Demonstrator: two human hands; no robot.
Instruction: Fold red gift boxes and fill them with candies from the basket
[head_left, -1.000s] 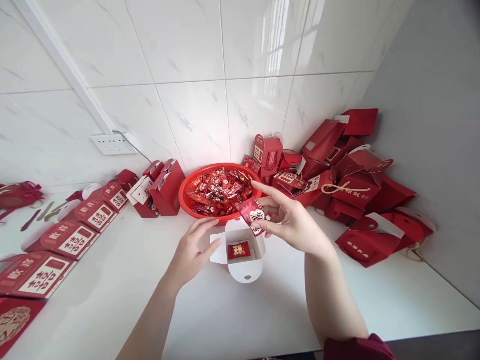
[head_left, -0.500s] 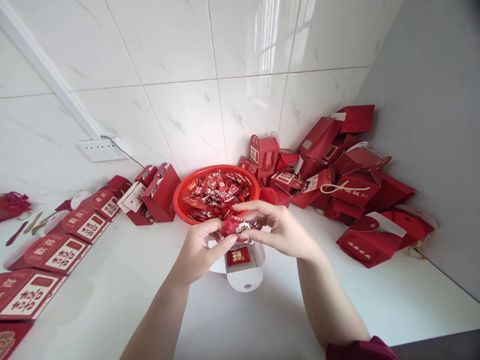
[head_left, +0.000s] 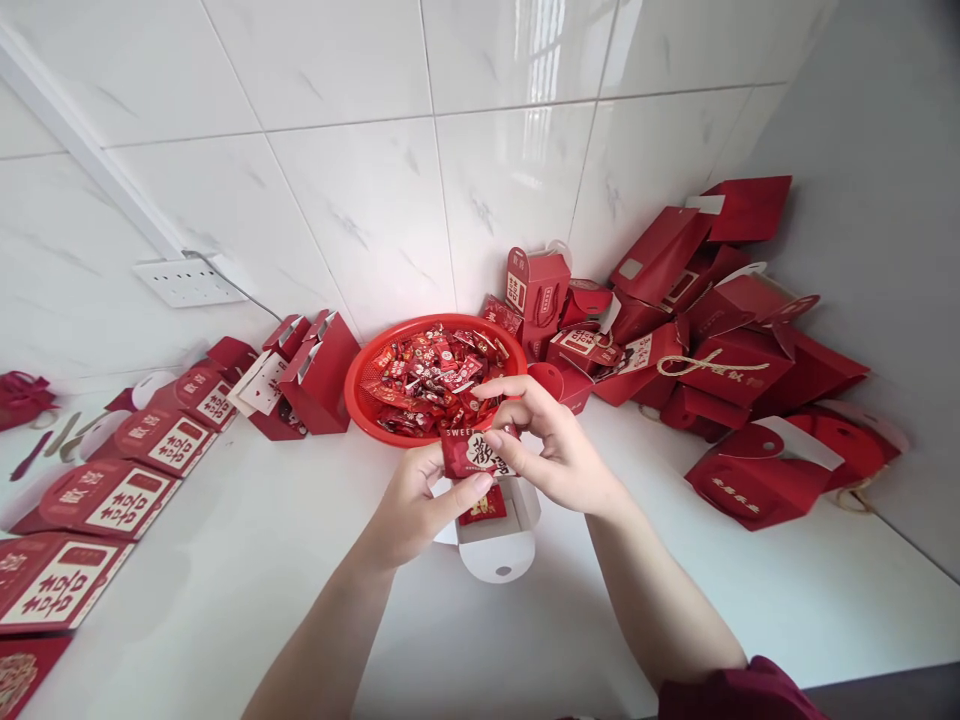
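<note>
A red packet with white and black lettering (head_left: pixel 474 452) is pinched between both hands above an open white-lined box (head_left: pixel 498 556). My left hand (head_left: pixel 420 500) grips its left and lower edge with thumb and fingers. My right hand (head_left: pixel 551 450) holds its right side between thumb and a curled finger, the index finger stretched out. Inside the box lies another red packet with gold print (head_left: pixel 484 506). Just behind the hands sits a red basket (head_left: pixel 360 410) full of small red wrapped sweets (head_left: pixel 427 375).
A row of red boxes (head_left: pixel 131 500) stands along the left. Upright open red boxes (head_left: pixel 322 380) are left of the basket. Red boxes (head_left: pixel 739 370) are heaped at the right by the grey panel. A socket strip (head_left: pixel 187 283) is on the tiled wall.
The packet between my hands now lies flatter, with its lettered face showing. My right hand's fingers have spread and lifted a little. The whole view has shifted slightly.
</note>
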